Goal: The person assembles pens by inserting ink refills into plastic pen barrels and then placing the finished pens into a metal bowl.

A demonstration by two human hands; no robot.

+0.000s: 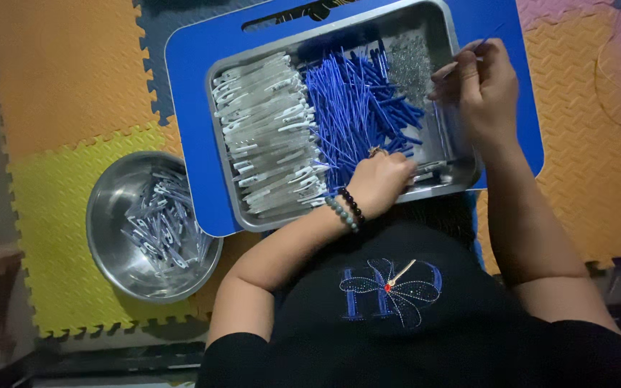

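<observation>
A steel tray point(224, 129) lies on a blue board point(195, 57). It holds a stack of clear pen barrels point(267, 129) on its left, a heap of blue ink refills point(357, 100) in the middle and a patch of small metal springs point(411, 57) at the far right. My left hand point(381, 181), with bead bracelets on the wrist, rests fingers-down on the near end of the refill heap. What it grips is hidden. My right hand point(479, 86) is raised over the tray's right side, pinching a thin blue refill point(484, 37) between its fingers.
A round steel bowl point(106, 208) with several assembled pens point(163, 226) sits on the yellow foam mat at the left. Orange and yellow puzzle mats point(66, 72) cover the floor around the board. My black shirt fills the bottom of the view.
</observation>
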